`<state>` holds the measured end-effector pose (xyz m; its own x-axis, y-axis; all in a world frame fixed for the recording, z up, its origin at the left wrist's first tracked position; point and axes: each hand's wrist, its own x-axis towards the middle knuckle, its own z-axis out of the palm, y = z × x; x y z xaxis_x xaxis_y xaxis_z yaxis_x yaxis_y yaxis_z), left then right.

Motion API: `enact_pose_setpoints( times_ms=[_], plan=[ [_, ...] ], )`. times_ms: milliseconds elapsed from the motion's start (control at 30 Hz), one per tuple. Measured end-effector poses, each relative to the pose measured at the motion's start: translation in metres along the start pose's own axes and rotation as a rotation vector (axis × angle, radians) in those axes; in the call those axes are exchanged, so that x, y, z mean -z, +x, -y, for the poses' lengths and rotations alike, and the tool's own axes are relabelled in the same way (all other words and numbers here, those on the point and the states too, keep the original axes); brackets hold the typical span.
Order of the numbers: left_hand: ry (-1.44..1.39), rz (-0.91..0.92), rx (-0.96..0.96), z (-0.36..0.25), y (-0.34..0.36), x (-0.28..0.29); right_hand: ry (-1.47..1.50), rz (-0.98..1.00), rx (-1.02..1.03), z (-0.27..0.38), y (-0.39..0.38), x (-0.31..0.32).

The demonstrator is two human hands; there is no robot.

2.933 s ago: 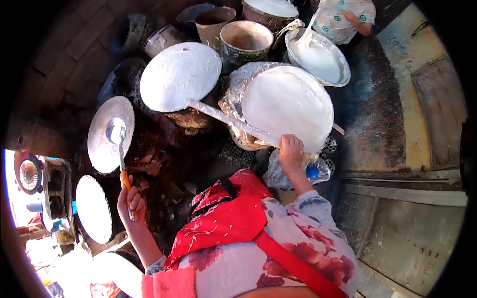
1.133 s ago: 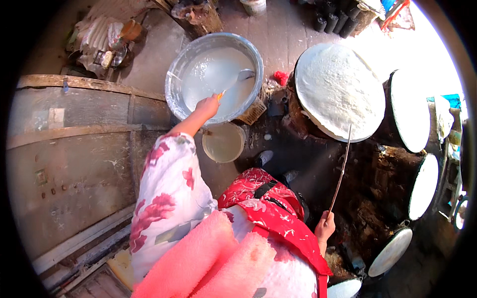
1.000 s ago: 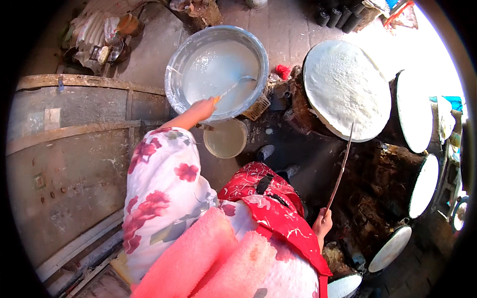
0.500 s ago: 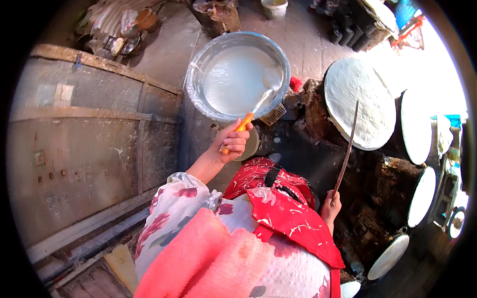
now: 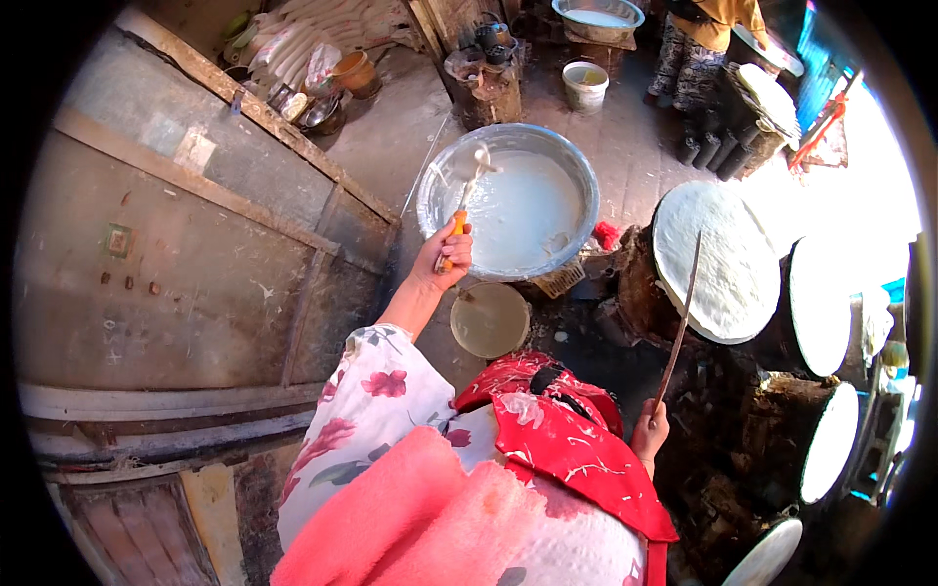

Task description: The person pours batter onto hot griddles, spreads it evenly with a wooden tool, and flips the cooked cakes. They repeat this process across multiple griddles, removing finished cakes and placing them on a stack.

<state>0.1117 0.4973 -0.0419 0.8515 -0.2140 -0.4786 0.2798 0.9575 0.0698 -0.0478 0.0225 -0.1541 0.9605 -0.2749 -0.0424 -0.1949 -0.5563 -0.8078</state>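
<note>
My left hand [image 5: 445, 256] is closed round the orange handle of a ladle [image 5: 459, 223]. The ladle's wet, whitish head is over the left part of a wide grey basin [image 5: 592, 200], which holds a thin milky liquid [image 5: 532, 210]. Whether it touches the liquid I cannot tell. Down at my right side, my right hand [image 5: 648, 436] grips a long, thin brown stick [image 5: 678, 327], perhaps wooden. It slants up, its tip in front of a round griddle covered in a white layer [image 5: 723, 269].
More white-topped round griddles [image 5: 821, 308] line my right. Below the basin stands a round container [image 5: 490, 320]. A worn panelled partition [image 5: 195, 293] runs along my left. Ahead are a white bucket [image 5: 585, 86], a second basin [image 5: 598, 18] and another person [image 5: 711, 34].
My left hand has moved the ladle from the basin's right side to its left. The view has shifted, showing more of the far floor and the other person. My right hand keeps its hold.
</note>
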Motion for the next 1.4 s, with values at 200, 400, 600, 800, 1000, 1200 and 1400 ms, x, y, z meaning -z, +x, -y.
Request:
enact_pose_setpoints(
  times_ms=[200,400,600,800,1000,1200,1400],
  plan=[
    [0.934,-0.297,-0.305,0.007,0.025,0.004,0.118,-0.063,-0.18,-0.022,-0.019,0.008],
    [0.767,-0.181,-0.198,0.0,0.065,-0.055,0.182,-0.177,-0.218,-0.028,-0.018,0.021],
    [1.495,-0.043,-0.413,0.053,0.104,-0.09,0.429,-0.31,-0.327,-0.028,-0.035,0.027],
    [1.021,0.212,0.327,0.191,0.122,-0.179,0.594,-0.516,-0.514,-0.048,-0.073,0.066],
    [1.25,0.519,0.735,0.411,0.08,-0.22,0.731,-0.877,-0.615,-0.083,-0.13,0.144],
    [1.119,0.727,1.384,0.64,0.009,-0.2,0.348,-1.27,-0.628,-0.18,-0.211,0.215],
    [1.359,0.958,1.634,0.836,-0.093,-0.15,0.53,-1.554,-0.764,-0.223,-0.277,0.285]
  ],
)
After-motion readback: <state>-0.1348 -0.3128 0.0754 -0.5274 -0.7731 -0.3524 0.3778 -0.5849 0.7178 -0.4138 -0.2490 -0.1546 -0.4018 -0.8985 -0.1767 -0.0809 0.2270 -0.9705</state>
